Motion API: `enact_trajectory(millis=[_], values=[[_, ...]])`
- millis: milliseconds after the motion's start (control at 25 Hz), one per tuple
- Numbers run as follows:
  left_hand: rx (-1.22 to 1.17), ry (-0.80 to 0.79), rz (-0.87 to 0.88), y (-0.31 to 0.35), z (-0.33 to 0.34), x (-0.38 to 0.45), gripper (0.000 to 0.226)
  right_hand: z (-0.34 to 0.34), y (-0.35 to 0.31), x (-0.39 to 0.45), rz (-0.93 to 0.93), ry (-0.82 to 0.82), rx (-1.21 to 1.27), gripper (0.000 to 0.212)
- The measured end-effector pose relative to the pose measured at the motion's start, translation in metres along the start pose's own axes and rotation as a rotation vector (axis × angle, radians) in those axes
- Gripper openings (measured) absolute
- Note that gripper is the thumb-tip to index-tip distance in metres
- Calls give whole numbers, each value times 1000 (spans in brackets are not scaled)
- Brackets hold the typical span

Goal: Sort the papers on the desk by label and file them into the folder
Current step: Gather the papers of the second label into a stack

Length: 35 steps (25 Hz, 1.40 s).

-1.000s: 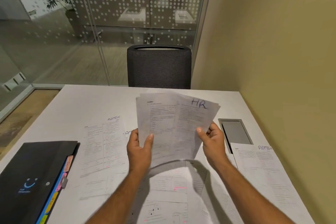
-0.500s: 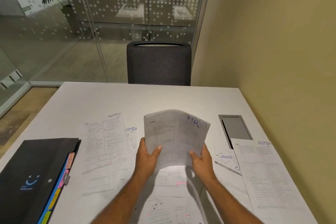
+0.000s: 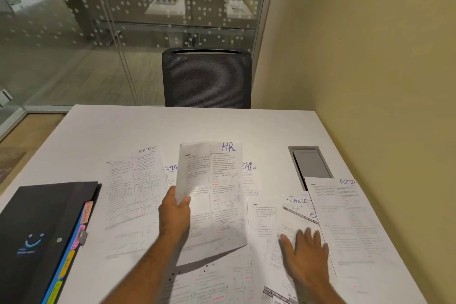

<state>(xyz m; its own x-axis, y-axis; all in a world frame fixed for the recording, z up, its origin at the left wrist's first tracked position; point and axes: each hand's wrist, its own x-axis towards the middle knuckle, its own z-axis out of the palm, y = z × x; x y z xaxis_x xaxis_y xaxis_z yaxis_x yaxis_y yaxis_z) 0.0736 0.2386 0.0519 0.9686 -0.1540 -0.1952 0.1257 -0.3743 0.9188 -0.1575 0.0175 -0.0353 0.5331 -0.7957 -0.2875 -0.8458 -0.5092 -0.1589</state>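
Note:
My left hand (image 3: 175,215) grips the left edge of a small stack of papers marked HR (image 3: 214,187), held just above the desk's middle. My right hand (image 3: 304,252) lies flat with spread fingers on a sheet marked FINANCE (image 3: 293,217) at the right. Sheets marked ADMIN lie at the left (image 3: 134,185) and at the right (image 3: 345,219). More labelled sheets (image 3: 249,175) show from behind the HR stack. The black folder (image 3: 37,237) with coloured tabs lies shut at the left edge.
The white desk (image 3: 172,126) ends at a yellow wall on the right. A grey cable hatch (image 3: 311,164) is set in the desk at the right. A dark mesh chair (image 3: 206,79) stands behind the far edge. More papers (image 3: 209,281) lie near me.
My right hand let go of the HR stack and dropped onto the FINANCE sheet at the right. My left hand alone now holds the stack, lowered toward the desk.

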Motion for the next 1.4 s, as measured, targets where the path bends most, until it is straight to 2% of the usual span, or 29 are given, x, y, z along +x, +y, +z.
enact_trajectory(millis=[120,200,280,360,440,520,640,760,880,1080,1120,1200,1280,1320,1400], values=[[25,9,-11,-7,-1,-2,35,4,-15,-3,-72,-202,-5,97],[43,14,-13,-11,-3,-2,37,1,-28,3,-189,-290,-14,99],[46,11,-16,-14,-3,-1,38,-2,-37,6,-342,-330,43,104],[54,8,-25,-15,-3,-2,39,-1,-40,4,-405,-259,140,105],[51,9,-33,-17,-4,-1,40,3,-37,0,-300,-138,124,98],[53,12,-39,-18,-4,-2,41,8,-33,-3,-213,-193,42,102],[50,14,-48,-18,-1,-3,40,7,-29,-2,-389,-289,13,111],[55,11,-57,-17,3,-5,41,4,-19,3,-419,-289,-76,101],[57,9,-62,-18,3,-3,40,-4,-2,10,-286,-303,-134,95],[51,40,-90,-23,-8,2,40,-34,26,28,8,-257,-162,109],[49,47,-97,-25,-11,3,40,-34,26,28,-7,-224,-153,108],[39,63,-108,-27,-18,4,41,-29,18,26,-189,-191,-173,102],[36,70,-117,-29,-25,6,41,-20,6,20,-345,-259,-222,98],[36,71,-120,-30,-29,6,41,-17,2,16,-342,-285,-236,98],[33,74,-125,-31,-37,9,40,-16,-6,13,-217,-251,-221,102]])
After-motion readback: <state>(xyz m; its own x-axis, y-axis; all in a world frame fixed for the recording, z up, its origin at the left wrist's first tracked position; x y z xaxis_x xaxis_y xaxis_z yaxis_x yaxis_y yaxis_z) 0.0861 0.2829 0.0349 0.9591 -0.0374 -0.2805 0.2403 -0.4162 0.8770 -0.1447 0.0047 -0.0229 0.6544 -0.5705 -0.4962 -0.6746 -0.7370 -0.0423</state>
